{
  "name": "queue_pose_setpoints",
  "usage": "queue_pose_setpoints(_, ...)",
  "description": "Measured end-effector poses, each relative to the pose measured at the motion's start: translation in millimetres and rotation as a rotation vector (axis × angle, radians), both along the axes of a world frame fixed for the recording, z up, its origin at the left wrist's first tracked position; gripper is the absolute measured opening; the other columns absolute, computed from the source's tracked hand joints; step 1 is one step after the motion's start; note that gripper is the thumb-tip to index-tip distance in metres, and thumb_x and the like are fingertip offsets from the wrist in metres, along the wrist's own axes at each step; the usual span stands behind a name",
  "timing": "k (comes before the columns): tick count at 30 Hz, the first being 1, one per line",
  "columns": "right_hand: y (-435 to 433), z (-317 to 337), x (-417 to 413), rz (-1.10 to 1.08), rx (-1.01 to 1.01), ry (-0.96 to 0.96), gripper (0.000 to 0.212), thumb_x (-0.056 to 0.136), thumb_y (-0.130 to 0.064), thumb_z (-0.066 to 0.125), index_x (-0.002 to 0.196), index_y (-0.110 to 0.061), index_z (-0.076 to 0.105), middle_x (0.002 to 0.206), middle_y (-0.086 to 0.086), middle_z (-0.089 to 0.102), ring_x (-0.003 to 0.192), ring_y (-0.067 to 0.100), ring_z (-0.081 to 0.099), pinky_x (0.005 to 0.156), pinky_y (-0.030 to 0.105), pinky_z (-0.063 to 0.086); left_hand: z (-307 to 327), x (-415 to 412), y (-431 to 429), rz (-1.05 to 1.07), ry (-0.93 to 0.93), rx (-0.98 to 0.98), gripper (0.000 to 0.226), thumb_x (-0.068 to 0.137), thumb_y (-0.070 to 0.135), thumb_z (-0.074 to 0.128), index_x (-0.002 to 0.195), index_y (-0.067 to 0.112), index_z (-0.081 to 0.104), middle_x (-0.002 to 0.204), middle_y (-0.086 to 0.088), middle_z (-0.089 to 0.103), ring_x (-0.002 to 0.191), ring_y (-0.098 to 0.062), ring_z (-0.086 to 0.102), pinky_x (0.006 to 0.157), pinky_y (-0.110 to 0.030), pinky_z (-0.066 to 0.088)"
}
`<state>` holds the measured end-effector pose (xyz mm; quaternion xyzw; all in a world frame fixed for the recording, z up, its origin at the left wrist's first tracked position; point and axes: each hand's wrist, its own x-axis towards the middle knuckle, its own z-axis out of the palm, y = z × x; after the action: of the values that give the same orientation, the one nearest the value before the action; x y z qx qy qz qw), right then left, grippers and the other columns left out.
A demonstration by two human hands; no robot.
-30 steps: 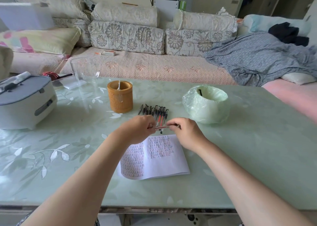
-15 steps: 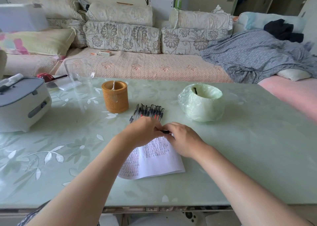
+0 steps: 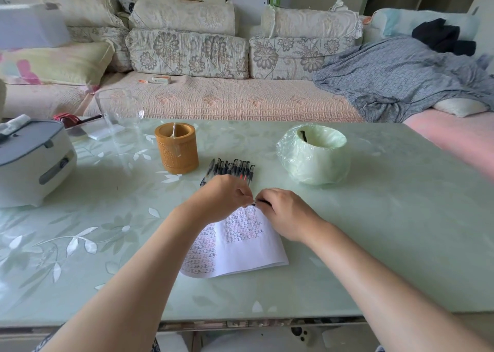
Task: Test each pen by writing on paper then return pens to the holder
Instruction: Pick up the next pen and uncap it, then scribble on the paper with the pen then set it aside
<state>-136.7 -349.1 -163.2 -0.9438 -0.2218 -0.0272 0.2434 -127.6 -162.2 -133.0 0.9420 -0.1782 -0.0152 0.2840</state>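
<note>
At the counter's (image 3: 374,231) middle, over the paper's (image 3: 240,250) far edge, left hand (image 3: 222,196) and right hand (image 3: 286,212) grips clamp one pen (image 3: 264,202); pull straight along its barrel.

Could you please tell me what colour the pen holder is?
The pen holder is orange-brown, like bamboo; the head view shows it best.

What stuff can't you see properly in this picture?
All in the head view:
- The pen: mostly covered by the left hand and right hand pinching it; cannot tell if the cap is on or off.
- The row of pens: near ends hidden behind the left hand.
- The holder: its wall hides the inside.
- The writing on the paper: too small to read.
</note>
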Motion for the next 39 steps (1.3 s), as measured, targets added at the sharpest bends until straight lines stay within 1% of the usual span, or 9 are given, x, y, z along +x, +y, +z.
queue_pose_setpoints(8,0,6,-5,-0.072,-0.107,-0.158,0.026,0.1,-0.044,0.041,0.105,-0.031,0.063,0.091,-0.002,0.071,0.084,0.027,0.061,0.064,0.032,0.035,0,2,2,-0.011,0.012,-0.039,0.007,0.089,0.025,0.066,0.083,0.024,0.069,0.077,0.011,0.07,0.068,-0.002,0.063,0.069,-0.029,0.055)
queue_pose_setpoints(14,1,5,-5,-0.071,-0.062,0.006,0.029,0.098,-0.048,0.044,0.113,-0.032,0.063,0.102,-0.003,0.071,0.094,0.023,0.063,0.072,0.031,0.045,3,0,6,-0.018,0.01,0.045,0.004,0.089,0.025,0.067,0.089,0.022,0.07,0.081,0.013,0.069,0.078,-0.005,0.064,0.072,-0.025,0.052)
queue_pose_setpoints(17,-1,2,-5,-0.066,0.026,0.112,0.032,0.099,-0.031,0.043,0.129,-0.027,0.053,0.109,0.001,0.066,0.099,0.02,0.059,0.082,0.032,0.044,0,0,11,0.003,0.03,0.137,0.006,0.089,0.022,0.067,0.093,0.019,0.07,0.089,0.006,0.071,0.084,-0.013,0.066,0.079,-0.032,0.055)
queue_pose_setpoints(23,-3,2,-2,-0.124,0.37,0.187,0.034,0.09,0.002,0.043,0.083,-0.027,0.059,0.081,-0.007,0.06,0.069,0.017,0.055,0.062,0.028,0.046,-8,-1,13,0.033,0.077,0.291,0.008,0.09,0.016,0.06,0.093,0.019,0.068,0.093,0.006,0.068,0.089,-0.014,0.064,0.08,-0.029,0.054)
queue_pose_setpoints(27,0,5,-3,-0.133,0.724,0.447,0.052,0.086,0.02,0.03,0.108,-0.011,0.065,0.086,0.008,0.06,0.065,0.021,0.054,0.057,0.027,0.051,-13,1,12,0.015,0.111,0.343,0.011,0.087,0.012,0.062,0.091,0.021,0.065,0.095,0.006,0.066,0.092,-0.015,0.063,0.085,-0.033,0.055)
queue_pose_setpoints(31,-8,1,-13,-0.007,0.757,0.445,0.03,0.093,0.013,0.05,0.118,-0.002,0.058,0.088,0.01,0.052,0.072,0.016,0.052,0.06,0.017,0.05,-18,4,11,-0.004,0.131,0.336,0.017,0.085,0.011,0.062,0.091,0.026,0.06,0.094,0.008,0.061,0.092,-0.014,0.06,0.084,-0.029,0.052)
queue_pose_setpoints(33,-11,-3,-17,-0.022,0.787,0.475,0.011,0.098,-0.006,0.053,0.103,-0.007,0.062,0.081,0.011,0.054,0.066,0.019,0.055,0.056,0.026,0.049,-20,5,10,-0.022,0.141,0.332,0.019,0.083,0.014,0.064,0.094,0.028,0.058,0.097,0.008,0.062,0.093,-0.014,0.061,0.086,-0.033,0.054)
queue_pose_setpoints(34,-12,-6,-17,-0.036,0.798,0.502,0.014,0.101,-0.01,0.049,0.097,-0.008,0.063,0.076,0.011,0.055,0.059,0.022,0.056,0.051,0.03,0.046,-20,5,8,-0.028,0.146,0.318,0.02,0.083,0.015,0.063,0.095,0.03,0.058,0.098,0.008,0.062,0.093,-0.014,0.061,0.086,-0.034,0.055)
queue_pose_setpoints(39,-15,-15,-23,-0.063,0.727,0.512,0.018,0.088,0.008,0.05,0.09,-0.007,0.059,0.069,0.011,0.066,0.05,0.023,0.062,0.038,0.023,0.035,-24,3,-3,-0.055,0.138,0.242,0.015,0.084,0.031,0.068,0.097,0.028,0.062,0.093,0.011,0.062,0.089,-0.011,0.061,0.085,-0.031,0.054)
